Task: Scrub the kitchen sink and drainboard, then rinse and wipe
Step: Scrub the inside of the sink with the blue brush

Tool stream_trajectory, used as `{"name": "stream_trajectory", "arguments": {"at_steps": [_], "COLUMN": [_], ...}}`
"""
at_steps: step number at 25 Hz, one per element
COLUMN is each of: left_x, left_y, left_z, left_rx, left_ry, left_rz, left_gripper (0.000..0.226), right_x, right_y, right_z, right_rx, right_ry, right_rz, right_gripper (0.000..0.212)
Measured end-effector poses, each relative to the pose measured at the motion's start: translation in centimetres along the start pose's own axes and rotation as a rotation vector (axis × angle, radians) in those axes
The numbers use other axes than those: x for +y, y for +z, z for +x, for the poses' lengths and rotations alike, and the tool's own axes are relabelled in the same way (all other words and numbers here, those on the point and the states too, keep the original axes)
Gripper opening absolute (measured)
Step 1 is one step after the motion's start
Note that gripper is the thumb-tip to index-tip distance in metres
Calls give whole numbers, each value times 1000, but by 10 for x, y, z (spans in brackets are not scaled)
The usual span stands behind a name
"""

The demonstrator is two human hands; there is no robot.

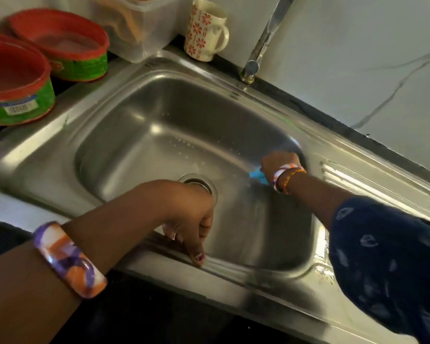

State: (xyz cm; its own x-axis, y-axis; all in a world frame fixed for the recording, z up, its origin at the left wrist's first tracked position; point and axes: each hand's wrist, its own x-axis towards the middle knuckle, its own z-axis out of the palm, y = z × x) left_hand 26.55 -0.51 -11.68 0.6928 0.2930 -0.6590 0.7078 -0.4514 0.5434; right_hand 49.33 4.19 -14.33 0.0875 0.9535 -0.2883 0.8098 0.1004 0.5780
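A stainless steel sink [139,115] fills the middle of the view, with its round drain [199,181] near the front and a ribbed drainboard [372,184] on the right. My right hand [279,162] is down against the basin's right wall and grips a blue scrubber [258,175], mostly hidden under the hand. My left hand [191,219] rests on the sink's front rim, fingers curled loosely downward and holding nothing. Both wrists wear patterned bangles.
A chrome tap [263,43] rises behind the basin. A flowered mug [204,31] stands at the back rim, beside a clear plastic container [134,23]. Two red-and-green tubs [18,85] sit on the counter at left. A marbled white wall lies behind.
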Motion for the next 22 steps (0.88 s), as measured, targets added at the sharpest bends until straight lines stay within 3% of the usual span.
{"name": "stream_trajectory", "arguments": {"at_steps": [3,6,8,11,14,16,20,22], "left_x": [-5,-6,-6,-5,-1,2,3,3], "left_y": [3,7,8,5,0,-2,-3,-4], "left_z": [-1,-2,-2,-3,-2,-1,4,4], "left_rx": [85,110,102,76,27,-9,-27,-27], "left_ry": [38,40,46,44,14,-12,-35,-45], "left_rz": [45,107,118,89,54,41,38,39], "left_gripper": [19,23,26,24,21,20,19,20], "right_x": [-19,-21,-12,39,70,44,-22,-4], "right_y": [9,7,4,-23,-50,-40,-2,-13], "right_z": [-7,-45,-77,-83,-68,-65,-74,-73], "right_rx": [-84,-557,-810,-899,-974,-948,-666,-743], "right_ry": [-44,-243,-228,-85,-86,-147,-464,-323], "right_rz": [46,396,773,1008,883,772,352,516], "right_gripper": [28,27,24,28,35,28,30,23]}}
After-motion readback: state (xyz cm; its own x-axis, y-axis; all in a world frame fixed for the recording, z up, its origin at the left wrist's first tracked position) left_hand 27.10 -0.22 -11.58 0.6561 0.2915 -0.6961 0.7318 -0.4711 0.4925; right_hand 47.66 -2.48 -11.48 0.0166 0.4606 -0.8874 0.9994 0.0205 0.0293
